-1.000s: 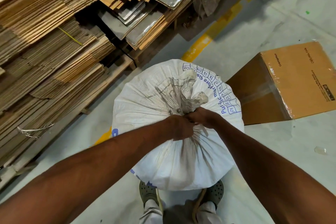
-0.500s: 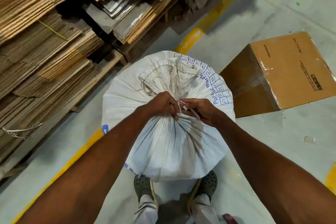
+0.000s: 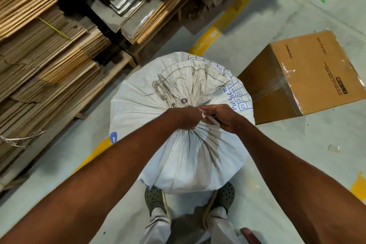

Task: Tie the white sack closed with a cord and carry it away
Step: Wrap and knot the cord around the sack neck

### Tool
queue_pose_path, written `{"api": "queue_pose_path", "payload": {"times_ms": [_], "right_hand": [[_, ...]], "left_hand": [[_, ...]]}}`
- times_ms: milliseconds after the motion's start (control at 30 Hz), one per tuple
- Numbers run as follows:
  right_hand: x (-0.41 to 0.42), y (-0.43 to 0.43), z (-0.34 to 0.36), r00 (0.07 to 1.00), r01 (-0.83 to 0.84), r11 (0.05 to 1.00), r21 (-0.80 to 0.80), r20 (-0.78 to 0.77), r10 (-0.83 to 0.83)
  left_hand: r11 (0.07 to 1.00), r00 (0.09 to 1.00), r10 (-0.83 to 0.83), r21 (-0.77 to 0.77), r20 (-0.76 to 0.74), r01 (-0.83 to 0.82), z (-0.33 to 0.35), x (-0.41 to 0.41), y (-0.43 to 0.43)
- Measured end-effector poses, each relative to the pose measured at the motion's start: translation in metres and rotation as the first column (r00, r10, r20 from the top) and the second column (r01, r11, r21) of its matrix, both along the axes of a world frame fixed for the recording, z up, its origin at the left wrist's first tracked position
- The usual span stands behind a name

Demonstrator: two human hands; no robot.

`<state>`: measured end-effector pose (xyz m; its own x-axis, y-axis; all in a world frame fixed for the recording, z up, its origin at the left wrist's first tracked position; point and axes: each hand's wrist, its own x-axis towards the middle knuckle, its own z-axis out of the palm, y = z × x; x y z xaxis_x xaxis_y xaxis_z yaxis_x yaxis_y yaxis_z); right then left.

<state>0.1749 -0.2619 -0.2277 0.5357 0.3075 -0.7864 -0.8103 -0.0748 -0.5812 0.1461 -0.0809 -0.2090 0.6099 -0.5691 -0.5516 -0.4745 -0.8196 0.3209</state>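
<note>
A full white woven sack [image 3: 190, 156] with blue print stands upright on the floor in front of my feet. Its mouth is gathered into a bunched neck, and the loose top flap [image 3: 190, 83] with metal eyelets fans out beyond it. My left hand [image 3: 186, 117] is closed around the gathered neck. My right hand [image 3: 221, 117] sits right beside it, pinching a thin white cord [image 3: 211, 120] that runs between the two hands at the neck.
Stacks of flattened cardboard [image 3: 49, 61] on wooden pallets fill the left and top. A taped brown carton [image 3: 309, 73] sits on the floor to the right of the sack. Yellow floor lines [image 3: 206, 41] run diagonally behind it.
The sack's top flap has spread out flatter and its eyelets now show. My right hand has drawn slightly to the right with the white cord pinched in it. The view has shifted a little.
</note>
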Motion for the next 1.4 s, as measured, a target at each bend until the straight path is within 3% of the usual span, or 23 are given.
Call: {"api": "queue_pose_path", "payload": {"times_ms": [33, 100, 167, 233, 300, 367, 433, 700, 800, 900, 1033, 1200, 1400], "right_hand": [[0.0, -0.001, 0.0, 1.0, 0.006, 1.0, -0.009, 0.002, -0.006], [-0.001, -0.001, 0.0, 1.0, 0.006, 1.0, 0.0, 0.007, -0.006], [-0.002, 0.001, -0.002, 1.0, 0.003, 1.0, 0.002, 0.013, -0.003], [-0.004, 0.003, -0.003, 1.0, -0.008, 1.0, -0.009, 0.015, 0.008], [-0.005, 0.004, -0.003, 0.999, -0.027, 1.0, -0.015, 0.02, 0.027], [-0.007, 0.004, 0.001, 0.999, -0.036, 0.999, -0.009, 0.023, 0.036], [-0.007, 0.003, 0.003, 1.0, -0.026, 1.0, 0.005, 0.01, 0.026], [-0.006, 0.002, 0.005, 0.999, -0.02, 0.999, 0.043, -0.024, 0.021], [-0.005, 0.0, 0.002, 0.999, 0.007, 0.998, 0.057, -0.038, -0.005], [-0.005, -0.002, 0.001, 0.995, 0.05, 0.995, 0.086, -0.092, -0.042], [-0.006, -0.002, 0.003, 0.986, 0.093, 0.981, 0.172, -0.155, -0.066], [-0.01, 0.002, -0.002, 0.966, 0.213, 0.969, 0.128, -0.174, -0.19], [-0.011, 0.003, 0.002, 0.967, 0.206, 0.971, 0.124, -0.179, -0.183]], "left_hand": [[0.995, 0.991, -0.097, 0.04, 0.097, 0.094, -0.01, -0.001, 0.0], [0.997, 0.985, -0.026, 0.075, 0.171, 0.013, -0.022, 0.001, 0.0], [1.0, 0.977, -0.003, -0.005, 0.213, 0.004, -0.015, -0.002, 0.006], [0.997, 0.902, -0.073, 0.004, 0.426, 0.079, -0.016, -0.009, 0.009], [0.986, 0.98, -0.163, 0.003, 0.111, 0.164, 0.0, -0.014, 0.0], [0.995, 0.98, 0.036, -0.081, -0.196, -0.052, 0.012, -0.006, -0.005], [0.962, 0.936, 0.182, -0.143, -0.301, -0.233, 0.017, -0.003, -0.001], [0.831, 0.918, 0.386, -0.396, -0.096, -0.391, 0.007, -0.024, 0.019], [0.731, 0.835, 0.55, -0.498, 0.024, -0.467, 0.0, -0.035, 0.02], [0.655, 0.768, 0.641, -0.506, -0.024, -0.562, -0.006, -0.039, 0.028], [0.665, 0.779, 0.624, -0.483, -0.059, -0.57, -0.005, -0.042, 0.033], [0.516, 0.641, 0.762, -0.512, -0.092, -0.687, 0.0, -0.041, 0.023], [0.52, 0.618, 0.782, -0.463, -0.082, -0.718, -0.002, -0.038, 0.019]]}}
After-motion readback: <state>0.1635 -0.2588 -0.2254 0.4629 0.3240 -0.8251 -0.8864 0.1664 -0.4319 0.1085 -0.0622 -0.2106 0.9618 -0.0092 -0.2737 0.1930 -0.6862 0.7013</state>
